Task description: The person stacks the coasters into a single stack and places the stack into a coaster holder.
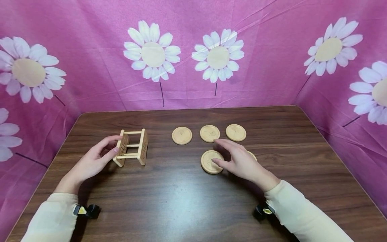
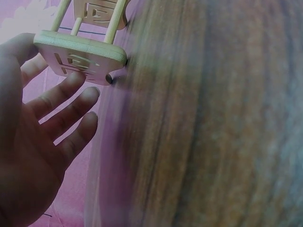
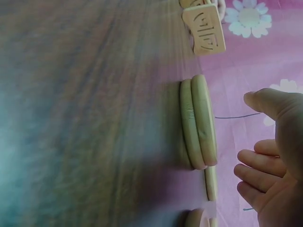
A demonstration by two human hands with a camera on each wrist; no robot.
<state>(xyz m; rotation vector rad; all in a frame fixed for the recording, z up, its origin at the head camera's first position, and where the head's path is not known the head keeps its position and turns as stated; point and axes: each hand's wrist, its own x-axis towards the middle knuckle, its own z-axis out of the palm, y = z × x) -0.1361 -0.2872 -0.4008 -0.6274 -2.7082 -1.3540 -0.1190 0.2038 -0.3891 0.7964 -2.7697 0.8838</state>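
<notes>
With thumb and fingers my left hand (image 1: pixel 95 158) holds the outer end panel of a wooden coaster holder (image 1: pixel 142 148), two slotted panels joined by rods. In the left wrist view, the other fingers (image 2: pixel 78 127) spread below the panel. My right hand (image 1: pixel 243 161) hovers over a stack of two round wooden coasters (image 1: pixel 208 163), fingers apart and holding nothing. The right wrist view shows a gap between that hand (image 3: pixel 277 156) and the stacked coasters (image 3: pixel 201 123). Another coaster (image 1: pixel 252 155) is mostly hidden behind the right hand.
Three engraved coasters lie in a back row: left (image 1: pixel 182 135), middle (image 1: pixel 208 133) and right (image 1: pixel 235 132). They rest on a dark wood-grain table (image 1: pixel 169 208). A pink cloth (image 1: pixel 187 94) with white daisies encloses its back and sides.
</notes>
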